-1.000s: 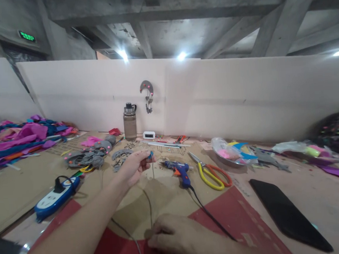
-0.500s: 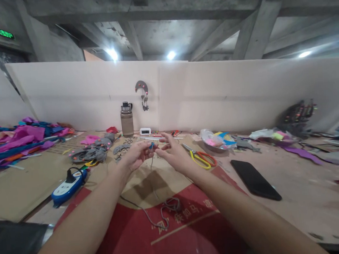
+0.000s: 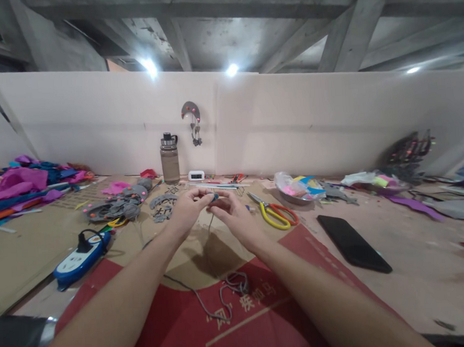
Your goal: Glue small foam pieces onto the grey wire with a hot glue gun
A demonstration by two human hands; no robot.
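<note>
Above the middle of the board, my left hand (image 3: 190,209) pinches a small blue piece (image 3: 215,197), too small to tell its kind. My right hand (image 3: 233,211) has come up against it, with curled fingers and thumb at the same piece. From between the hands a thin grey cord (image 3: 210,223) hangs down, and its slack lies in loose loops (image 3: 234,284) on the red printed board (image 3: 178,323). To the right of my right hand lie scissors (image 3: 276,214) with one yellow and one red handle. Grey felt cutouts (image 3: 163,205) lie to the left of my hands.
A black phone (image 3: 353,243) lies right; a blue power strip (image 3: 82,258) sits left. Behind stand a bottle (image 3: 170,159) and a small white clock (image 3: 196,175). Colourful fabric scraps (image 3: 24,183) heap at far left. A bowl (image 3: 298,196) holds bagged bits. A felt moon mobile (image 3: 191,112) hangs on the partition.
My right hand has moved in to the left and its spread fingers have closed in at the blue piece. The view has shifted slightly.
</note>
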